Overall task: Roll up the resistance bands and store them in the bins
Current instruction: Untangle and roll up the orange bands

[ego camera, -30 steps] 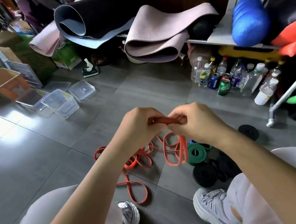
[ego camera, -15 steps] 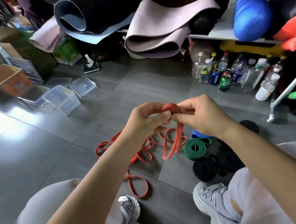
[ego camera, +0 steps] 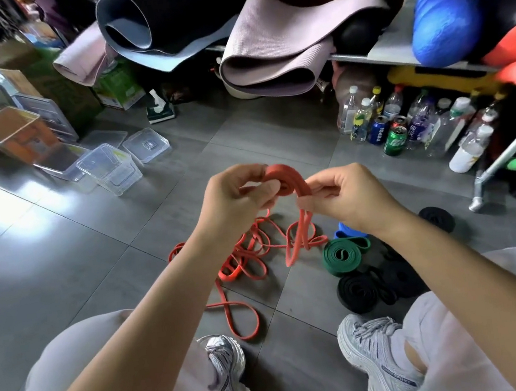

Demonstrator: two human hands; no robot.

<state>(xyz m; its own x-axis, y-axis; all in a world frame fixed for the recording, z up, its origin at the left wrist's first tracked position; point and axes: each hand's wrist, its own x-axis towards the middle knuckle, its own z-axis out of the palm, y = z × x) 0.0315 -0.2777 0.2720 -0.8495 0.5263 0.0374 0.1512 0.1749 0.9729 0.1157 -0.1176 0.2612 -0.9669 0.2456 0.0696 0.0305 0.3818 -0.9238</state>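
Grey tile floor (ego camera: 63, 270) in a cluttered storage corner. Reference point is the green roll (ego camera: 343, 256) lying flat on the tiles.
- Blue roll (ego camera: 350, 233) sits just behind it, touching. Black rolls (ego camera: 359, 290) are just in front, toward the shoes (ego camera: 376, 353).
- Far left and beyond it stands a clear bin (ego camera: 112, 168), upright, with a lid (ego camera: 146, 144) beside it.
- Beyond it to the right are bottles and cans (ego camera: 391, 125) under a rack. The rack leg (ego camera: 507, 156) lands well right of it. Yoga mats (ego camera: 280, 48) droop off the shelf further back.
- Open room: a wide stretch of tile left of the green roll, out toward the clear bin.
- Loose red bands (ego camera: 245, 259) sprawl just left of it.
- Red band (ego camera: 283, 177) is in the air above and left of it, partly coiled. Left hand (ego camera: 234, 198) pinches the coil. Right hand (ego camera: 345, 193) pinches the strand coming off it. The tail drops toward the tiles just left of the green roll.
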